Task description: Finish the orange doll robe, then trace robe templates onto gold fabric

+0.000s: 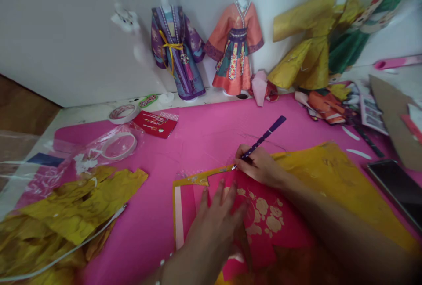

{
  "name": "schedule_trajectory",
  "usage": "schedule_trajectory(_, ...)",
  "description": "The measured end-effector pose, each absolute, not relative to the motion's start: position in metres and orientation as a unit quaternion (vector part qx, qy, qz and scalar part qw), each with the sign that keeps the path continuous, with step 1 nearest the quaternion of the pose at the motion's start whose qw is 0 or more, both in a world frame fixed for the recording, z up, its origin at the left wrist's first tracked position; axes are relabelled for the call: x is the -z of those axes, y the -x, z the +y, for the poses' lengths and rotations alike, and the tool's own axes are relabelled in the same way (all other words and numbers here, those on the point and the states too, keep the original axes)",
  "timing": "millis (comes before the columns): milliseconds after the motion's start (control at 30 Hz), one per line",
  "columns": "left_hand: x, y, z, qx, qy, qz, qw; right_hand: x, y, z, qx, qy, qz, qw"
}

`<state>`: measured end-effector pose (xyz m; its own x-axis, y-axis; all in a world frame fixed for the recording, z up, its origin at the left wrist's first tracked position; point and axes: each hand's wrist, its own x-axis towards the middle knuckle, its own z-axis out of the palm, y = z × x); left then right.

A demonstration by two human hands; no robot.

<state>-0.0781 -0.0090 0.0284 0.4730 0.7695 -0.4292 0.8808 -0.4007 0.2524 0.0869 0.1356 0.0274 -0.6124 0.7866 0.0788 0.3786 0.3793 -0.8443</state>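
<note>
Pinched in my right hand (255,164) is a dark purple pen (263,138) with white dots, slanting up to the right. Its tip meets the upper edge of a red paper piece (260,201) printed with pale gold flowers. My left hand (217,214) lies with fingers spread on that red paper. Beneath the red paper is a yellow sheet (313,166), which shows along the top and reaches out to the right. A pale strip (178,217) runs down the left side of the red paper.
Small paper robes on white stands, one purple (178,52), one orange (235,52), one yellow (306,43), line the wall. Crumpled yellow paper (75,201) and tape rolls (119,145) are left. A phone (397,188) and paper scraps (329,105) lie right.
</note>
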Motion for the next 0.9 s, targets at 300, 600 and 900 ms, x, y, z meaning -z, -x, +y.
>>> schedule_trajectory(300, -0.0291, 0.0777, -0.0098, 0.122, -0.827, 0.503, 0.221, -0.0262, -0.0869, 0.1362, -0.411, 0.369, -0.798, 0.241)
schedule_trajectory(600, -0.0316, 0.0786, -0.0095, 0.123, -0.830, 0.498, 0.218, -0.0275, -0.0871, 0.1359, -0.407, 0.376, -0.800, 0.232)
schedule_trajectory(900, -0.0309, 0.0783, -0.0090, 0.127, -0.828, 0.498, 0.223, -0.0285, -0.0869, 0.1362, -0.404, 0.376, -0.801, 0.232)
